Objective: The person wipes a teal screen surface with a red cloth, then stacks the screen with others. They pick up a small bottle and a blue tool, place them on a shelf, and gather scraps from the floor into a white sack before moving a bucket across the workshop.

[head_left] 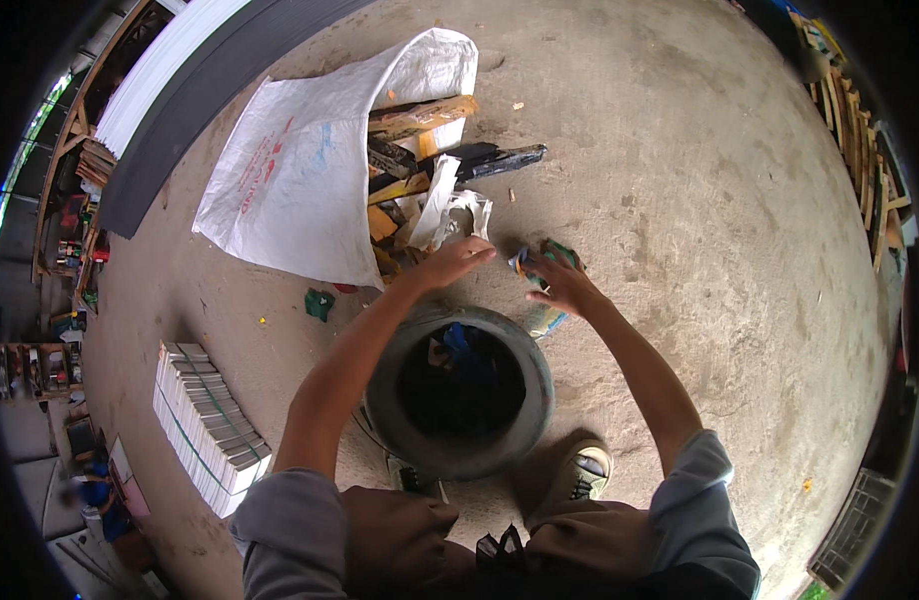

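My left hand (460,262) reaches over the floor just below the torn white pieces (438,205) at the sack's mouth, its fingers stretched to the right and holding nothing that I can see. Fingers spread, my right hand (564,286) lies over a crumpled green wrapper (566,253). Another wrapper, yellowish and blue (546,320), shows under its wrist side. Between my forearms stands a round grey bucket (540,400). Blue plastic (460,345) and a few scraps lie in its dark inside.
A white woven sack (300,170) lies on its side, spilling wood pieces (425,117) and black plastic (505,161). A green scrap (320,304) is on the concrete floor. Strapped white stacked sheets (205,420) stand at left. Wooden slats (855,140) line the far right.
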